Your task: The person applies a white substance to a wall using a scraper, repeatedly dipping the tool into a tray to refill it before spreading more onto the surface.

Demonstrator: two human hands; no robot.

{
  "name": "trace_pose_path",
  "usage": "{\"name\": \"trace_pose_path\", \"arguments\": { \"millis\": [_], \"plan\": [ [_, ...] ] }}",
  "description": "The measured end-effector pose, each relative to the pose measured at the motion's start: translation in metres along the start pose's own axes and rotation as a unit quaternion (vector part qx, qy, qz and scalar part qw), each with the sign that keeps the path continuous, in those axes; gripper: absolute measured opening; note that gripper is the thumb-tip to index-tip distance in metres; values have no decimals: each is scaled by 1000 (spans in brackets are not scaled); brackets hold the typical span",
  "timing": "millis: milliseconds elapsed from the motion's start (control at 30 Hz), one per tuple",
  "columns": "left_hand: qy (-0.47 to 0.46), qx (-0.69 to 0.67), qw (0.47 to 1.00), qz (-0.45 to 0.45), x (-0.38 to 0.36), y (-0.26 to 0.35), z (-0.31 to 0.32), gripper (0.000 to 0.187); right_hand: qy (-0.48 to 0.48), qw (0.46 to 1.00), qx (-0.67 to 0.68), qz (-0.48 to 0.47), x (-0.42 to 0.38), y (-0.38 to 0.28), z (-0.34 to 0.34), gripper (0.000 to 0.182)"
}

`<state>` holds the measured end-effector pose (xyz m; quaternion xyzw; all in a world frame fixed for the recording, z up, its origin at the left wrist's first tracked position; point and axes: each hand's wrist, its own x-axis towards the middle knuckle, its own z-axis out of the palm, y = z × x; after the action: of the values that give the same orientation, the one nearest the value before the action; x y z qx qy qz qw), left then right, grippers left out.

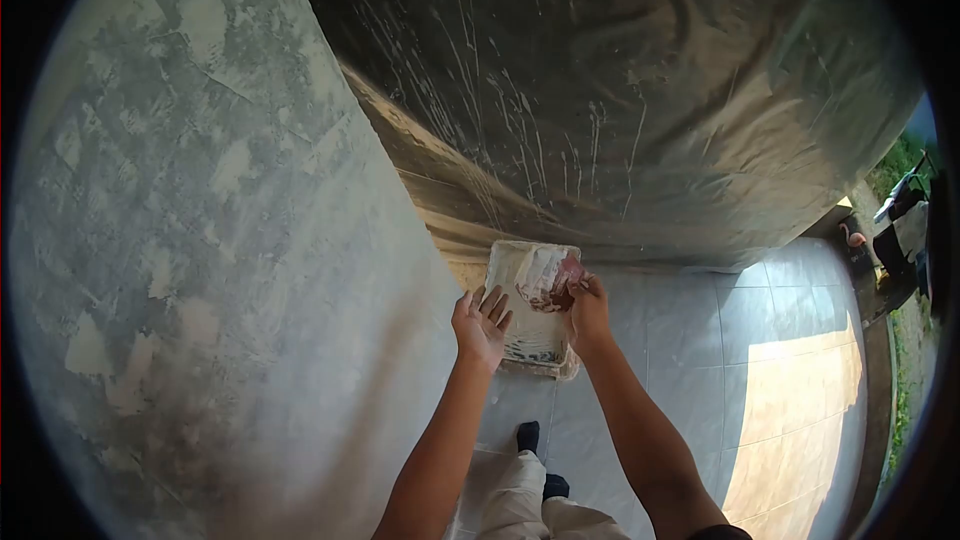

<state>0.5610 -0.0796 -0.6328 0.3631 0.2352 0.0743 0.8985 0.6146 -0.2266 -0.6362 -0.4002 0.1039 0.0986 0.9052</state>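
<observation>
A white-smeared paint tray (pixel 530 342) with a ribbed lower part lies beneath both hands. My right hand (pixel 587 312) is closed on a small reddish tool (pixel 570 271) over the tray's upper right part. White and reddish-brown smears surround the tool's working end; its exact kind I cannot tell. At the tray's left edge, my left hand (pixel 484 328) holds nothing, its palm turned up and its fingers apart.
A patchy grey-and-white wall (pixel 230 190) rises on the left. Dark plastic sheeting (pixel 600 90) with whitish drips hangs ahead. Grey tiles (pixel 670 340) cover the floor, sunlit at right. My dark-shod feet (pixel 528 436) stand below the tray. Dark objects (pixel 895 250) stand outside at far right.
</observation>
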Motion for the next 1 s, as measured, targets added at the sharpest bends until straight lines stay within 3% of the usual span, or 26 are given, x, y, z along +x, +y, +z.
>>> {"name": "trace_pose_path", "arguments": {
  "millis": [133,300,500,800,1000],
  "plan": [
    [-46,3,997,63,-36,47,44,72,-65,996,41,-42,-27,-39,34,23],
    [-92,-2,987,131,-87,107,86,71,-248,964,63,-68,-71,-92,86,22],
    [-158,36,960,230,-149,187,128,74,-309,942,104,-82,-123,-141,158,30],
    [-219,125,876,412,-279,307,161,74,-475,857,171,-106,-220,-191,267,31],
    [-193,205,807,520,-393,372,173,72,-521,817,226,-104,-304,-215,339,30]
  ]
}}
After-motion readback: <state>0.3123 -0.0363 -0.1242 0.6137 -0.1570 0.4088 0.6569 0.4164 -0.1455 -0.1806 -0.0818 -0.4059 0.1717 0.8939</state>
